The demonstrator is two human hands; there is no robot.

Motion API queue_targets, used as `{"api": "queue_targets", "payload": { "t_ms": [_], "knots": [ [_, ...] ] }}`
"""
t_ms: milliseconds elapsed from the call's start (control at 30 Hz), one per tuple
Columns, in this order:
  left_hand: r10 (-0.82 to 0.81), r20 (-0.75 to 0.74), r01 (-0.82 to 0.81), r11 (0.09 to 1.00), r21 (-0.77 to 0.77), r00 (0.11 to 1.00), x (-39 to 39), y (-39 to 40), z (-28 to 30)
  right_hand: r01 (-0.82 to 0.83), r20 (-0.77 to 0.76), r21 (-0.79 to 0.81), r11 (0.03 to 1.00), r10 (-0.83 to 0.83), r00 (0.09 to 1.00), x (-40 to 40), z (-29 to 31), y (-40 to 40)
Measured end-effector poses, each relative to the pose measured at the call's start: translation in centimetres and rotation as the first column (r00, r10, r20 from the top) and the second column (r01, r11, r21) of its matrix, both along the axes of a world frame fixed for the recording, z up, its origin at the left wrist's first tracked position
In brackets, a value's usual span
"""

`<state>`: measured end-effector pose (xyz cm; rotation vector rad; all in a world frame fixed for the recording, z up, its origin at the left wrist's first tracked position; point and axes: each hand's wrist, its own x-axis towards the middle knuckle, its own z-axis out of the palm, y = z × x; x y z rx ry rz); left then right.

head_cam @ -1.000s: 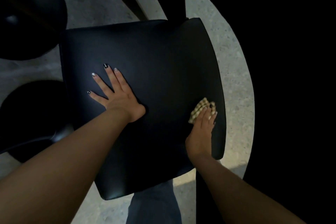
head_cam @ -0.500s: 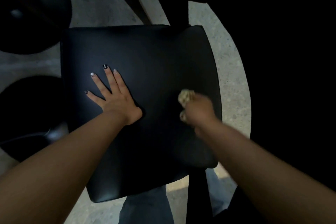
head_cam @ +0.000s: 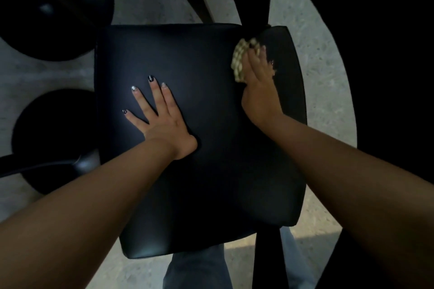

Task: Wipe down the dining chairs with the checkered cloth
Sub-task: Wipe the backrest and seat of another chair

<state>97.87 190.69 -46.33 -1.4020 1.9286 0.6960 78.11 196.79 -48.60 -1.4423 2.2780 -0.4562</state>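
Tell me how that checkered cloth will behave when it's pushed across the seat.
The checkered cloth looks bunched under the right hand, so it's probably soft and floppy. It likely slides easily on the smooth black seat. It seems light, needing pressure to stay flat.

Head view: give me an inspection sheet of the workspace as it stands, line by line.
Surface: black padded chair seat, glossy, no marks that can be told in this dim light.
Job's things: checkered cloth, bunched, pressed on the seat near its far right corner.
Clutter: nothing seen on the seat.
Grippers: left hand flat on the seat, fingers spread; right hand lies over the cloth with fingers mostly straight.
Cables: nothing seen.
Surroundings: speckled pale floor; two dark round shapes left of the seat, too dim to identify; dark furniture legs beyond the seat; the person's trouser legs below it.
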Motion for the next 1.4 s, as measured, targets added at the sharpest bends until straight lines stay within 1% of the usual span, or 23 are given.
{"api": "queue_targets", "payload": {
  "t_ms": [133, 200, 267, 300, 367, 467, 533, 567, 600, 667, 700, 733, 800, 900, 967, 1033, 1167, 1200, 1267, 1300, 1333, 1367, 1400],
  "knots": [
    [-0.01, 0.016, 0.011, 1.0, -0.005, 1.0, -0.1, 0.0, 0.2, -0.21, 0.032, 0.022, 0.977, 0.209, 0.977, 3.2, 0.7, 4.9],
    [-0.011, 0.019, 0.011, 1.0, 0.004, 1.0, -0.1, 0.0, 0.4, -0.357, 0.012, 0.023, 0.934, 0.356, 0.934, 5.0, 0.9, 7.6],
    [-0.023, 0.031, 0.022, 1.0, 0.022, 0.999, -0.3, 0.0, 0.7, -0.549, -0.065, 0.022, 0.836, 0.549, 0.833, 7.0, 0.8, 10.4],
    [-0.03, 0.04, 0.028, 0.999, 0.032, 0.999, -0.4, -0.1, 0.9, -0.634, -0.11, 0.067, 0.77, 0.638, 0.763, 8.2, 1.0, 11.5],
    [-0.04, 0.051, 0.038, 0.998, 0.045, 0.998, -0.5, -0.2, 1.2, -0.754, -0.111, 0.182, 0.631, 0.775, 0.622, 10.3, 1.3, 13.3],
    [-0.084, 0.035, 0.082, 0.995, 0.065, 0.996, 0.0, -0.7, 1.7, -0.863, -0.018, 0.253, 0.437, 0.894, 0.448, 11.3, 1.6, 14.9],
    [-0.127, -0.031, 0.129, 0.989, 0.072, 0.991, 1.0, -1.1, 2.0, -0.906, 0.145, 0.202, 0.372, 0.904, 0.403, 10.7, 1.7, 14.8],
    [-0.142, -0.081, 0.147, 0.987, 0.065, 0.987, 1.6, -1.4, 2.2, -0.916, 0.188, 0.137, 0.376, 0.898, 0.397, 10.3, 2.0, 14.2],
    [-0.146, -0.137, 0.153, 0.987, 0.047, 0.98, 2.4, -1.7, 2.4, -0.894, 0.205, 0.071, 0.443, 0.87, 0.448, 9.7, 2.4, 13.3],
    [-0.101, -0.222, 0.095, 0.995, -0.036, 0.97, 4.2, -2.3, 2.6, -0.743, 0.181, -0.035, 0.668, 0.736, 0.653, 8.0, 2.9, 10.7],
    [-0.053, -0.226, 0.035, 0.996, -0.082, 0.973, 5.4, -2.6, 2.6, -0.625, 0.172, -0.058, 0.779, 0.624, 0.762, 6.6, 3.0, 9.0],
    [-0.002, -0.208, -0.021, 0.994, -0.111, 0.978, 6.5, -2.8, 2.4, -0.503, 0.157, -0.077, 0.861, 0.509, 0.846, 4.8, 3.1, 6.9],
    [0.06, -0.15, -0.074, 0.993, -0.09, 0.987, 8.0, -2.6, 1.8, -0.316, 0.089, -0.099, 0.944, 0.324, 0.942, 1.1, 3.2, 2.4],
    [0.064, -0.087, -0.069, 0.996, -0.06, 0.994, 8.4, -1.9, 0.5, -0.137, 0.02, -0.009, 0.99, 0.137, 0.99, -1.5, 1.6, -2.8],
    [0.092, -0.057, -0.097, 0.993, -0.075, 0.994, 7.8, -1.7, -0.4, -0.069, -0.081, 0.04, 0.997, 0.072, 0.994, -0.4, 0.1, -4.1],
    [0.127, -0.044, -0.13, 0.988, -0.081, 0.991, 7.4, -1.9, -0.9, -0.075, -0.11, 0.027, 0.997, 0.078, 0.991, 1.6, -0.4, -4.0],
    [0.109, -0.043, -0.112, 0.991, -0.069, 0.993, 7.8, -2.0, -1.1, -0.357, -0.068, -0.051, 0.933, 0.353, 0.933, 6.0, 0.2, -0.3],
    [0.101, -0.04, -0.104, 0.993, -0.062, 0.994, 7.8, -2.0, -1.0, -0.406, -0.059, -0.05, 0.913, 0.403, 0.913, 7.6, 0.5, 1.0],
    [0.102, -0.04, -0.103, 0.994, -0.041, 0.994, 7.8, -2.2, -0.9, -0.496, 0.043, 0.004, 0.868, 0.496, 0.867, 11.9, 1.4, 3.3],
    [0.103, -0.04, -0.104, 0.994, -0.031, 0.994, 7.8, -2.4, -0.8, -0.576, 0.128, 0.112, 0.81, 0.563, 0.816, 14.0, 1.9, 4.9],
    [0.104, -0.039, -0.105, 0.994, -0.025, 0.994, 7.8, -2.4, -0.7, -0.677, 0.164, 0.203, 0.707, 0.658, 0.735, 15.6, 2.1, 7.1],
    [0.106, -0.038, -0.107, 0.994, -0.022, 0.994, 7.8, -2.4, -0.6, -0.781, 0.256, 0.258, 0.569, 0.739, 0.623, 16.5, 2.4, 9.5],
    [0.109, -0.038, -0.109, 0.994, -0.021, 0.993, 7.8, -2.4, -0.6, -0.848, 0.346, 0.225, 0.48, 0.774, 0.53, 16.6, 2.8, 11.9]
  ]
}}
